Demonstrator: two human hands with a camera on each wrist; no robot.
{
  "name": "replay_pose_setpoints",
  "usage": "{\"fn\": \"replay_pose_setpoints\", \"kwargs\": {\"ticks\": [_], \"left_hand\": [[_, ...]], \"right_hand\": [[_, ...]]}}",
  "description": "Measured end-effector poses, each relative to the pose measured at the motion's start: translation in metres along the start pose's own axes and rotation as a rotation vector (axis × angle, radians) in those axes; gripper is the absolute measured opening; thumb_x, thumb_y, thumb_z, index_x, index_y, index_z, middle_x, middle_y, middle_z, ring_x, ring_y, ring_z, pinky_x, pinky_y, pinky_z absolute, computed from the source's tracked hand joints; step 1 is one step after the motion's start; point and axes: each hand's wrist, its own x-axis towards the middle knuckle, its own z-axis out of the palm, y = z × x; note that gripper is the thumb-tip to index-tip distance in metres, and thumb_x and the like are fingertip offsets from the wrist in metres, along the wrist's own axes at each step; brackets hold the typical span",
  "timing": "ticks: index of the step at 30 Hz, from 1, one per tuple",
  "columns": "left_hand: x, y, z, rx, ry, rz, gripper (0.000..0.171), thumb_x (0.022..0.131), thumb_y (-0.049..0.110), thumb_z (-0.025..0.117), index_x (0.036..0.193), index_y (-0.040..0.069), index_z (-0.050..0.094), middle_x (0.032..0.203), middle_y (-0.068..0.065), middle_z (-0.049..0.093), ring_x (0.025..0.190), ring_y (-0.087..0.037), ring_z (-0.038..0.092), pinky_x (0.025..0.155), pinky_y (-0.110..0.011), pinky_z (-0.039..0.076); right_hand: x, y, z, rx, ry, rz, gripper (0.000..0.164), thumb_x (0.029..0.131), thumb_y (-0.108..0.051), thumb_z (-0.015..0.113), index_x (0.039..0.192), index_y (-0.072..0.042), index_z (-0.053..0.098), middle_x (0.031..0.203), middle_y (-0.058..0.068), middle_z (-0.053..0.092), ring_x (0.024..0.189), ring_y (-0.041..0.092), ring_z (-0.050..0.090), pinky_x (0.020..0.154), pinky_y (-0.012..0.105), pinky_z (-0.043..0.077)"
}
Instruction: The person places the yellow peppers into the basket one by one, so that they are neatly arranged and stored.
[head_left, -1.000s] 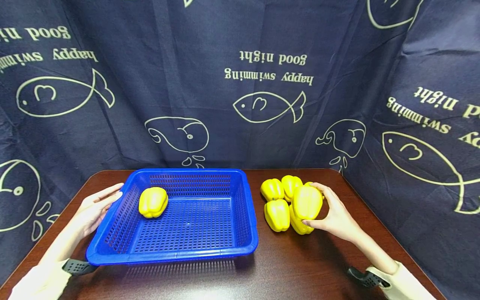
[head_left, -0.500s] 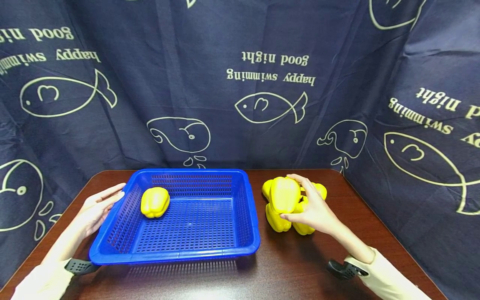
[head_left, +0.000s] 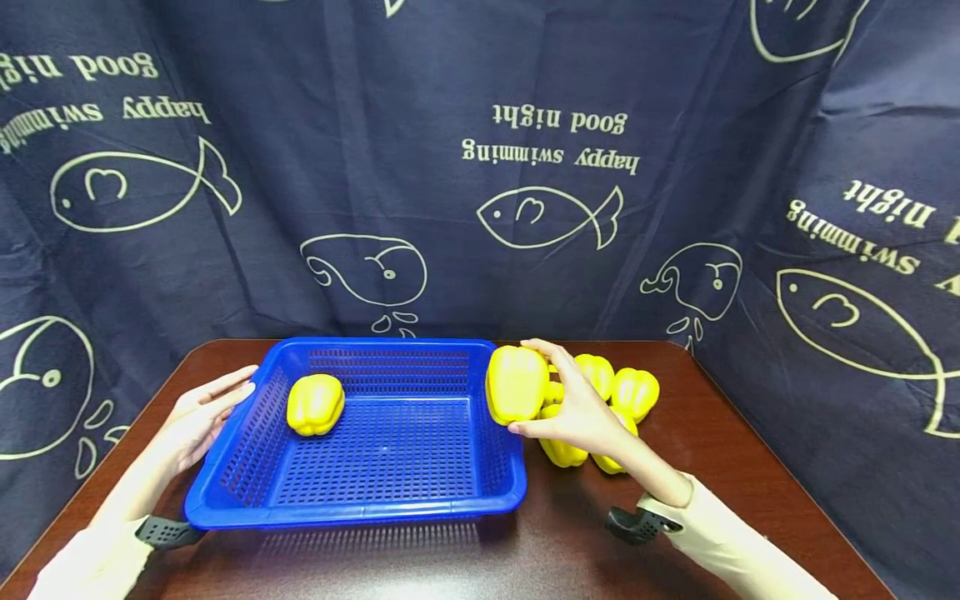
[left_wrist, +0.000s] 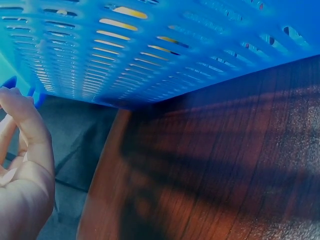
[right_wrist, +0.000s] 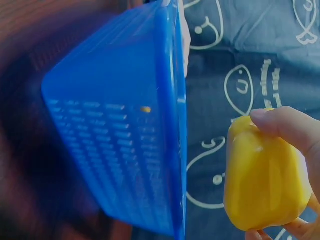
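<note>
In the head view my right hand (head_left: 573,408) holds a yellow bell pepper (head_left: 517,385) between thumb and fingers, and it overlaps the right rim of the blue plastic basket (head_left: 352,510). From the right wrist, this pepper (right_wrist: 265,175) appears beside the basket's outer wall (right_wrist: 115,85), thumb on one end and fingertips on the other. My left hand (head_left: 198,425) is at the basket's left rim, fingers extended against its outside. One finger reaches the rim in the left wrist view, where the hand (left_wrist: 27,165) is partly cut off. Inside the basket, to the left, lies another yellow bell pepper (head_left: 316,404).
Several more yellow bell peppers (head_left: 635,393) lie grouped on the brown table (head_left: 720,467) right of the basket, partly hidden behind my right hand. A dark blue curtain (head_left: 450,275) with fish drawings hangs behind the table and along its sides.
My right hand has carried a pepper leftward from above the group to the basket's right rim. My left hand stays at the left rim; the view has shifted slightly.
</note>
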Motion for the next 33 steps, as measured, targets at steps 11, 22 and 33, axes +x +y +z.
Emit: {"fn": "replay_pose_setpoints", "kwargs": {"ticks": [11, 22, 33], "left_hand": [[0.0, -0.001, 0.001, 0.004, -0.002, 0.01, 0.034, 0.1, 0.009, 0.049, 0.116, 0.033, 0.067, 0.104, 0.016, 0.07, 0.086, -0.008, 0.071, 0.07, -0.025, 0.059], [-0.001, -0.001, 0.002, 0.014, 0.0, 0.016, 0.033, 0.1, 0.01, 0.05, 0.117, 0.032, 0.067, 0.105, 0.016, 0.07, 0.086, -0.007, 0.07, 0.071, -0.024, 0.059], [0.0, 0.0, 0.002, 0.015, -0.007, 0.017, 0.033, 0.1, 0.009, 0.05, 0.118, 0.031, 0.065, 0.105, 0.014, 0.071, 0.087, -0.009, 0.071, 0.072, -0.025, 0.059]], "right_hand": [[0.03, -0.021, 0.036, -0.038, -0.057, -0.09, 0.097, 0.058, -0.028, 0.092, 0.139, -0.022, 0.039, 0.133, 0.0, 0.048, 0.117, 0.017, 0.047, 0.093, 0.036, 0.05], [0.052, -0.046, 0.064, -0.021, -0.113, -0.108, 0.092, 0.06, -0.028, 0.09, 0.138, -0.022, 0.041, 0.134, -0.002, 0.048, 0.12, 0.016, 0.044, 0.094, 0.041, 0.049], [0.085, -0.049, 0.088, 0.078, -0.204, -0.058, 0.094, 0.062, -0.023, 0.089, 0.141, -0.015, 0.038, 0.135, 0.004, 0.047, 0.115, 0.02, 0.051, 0.092, 0.033, 0.052]]}}
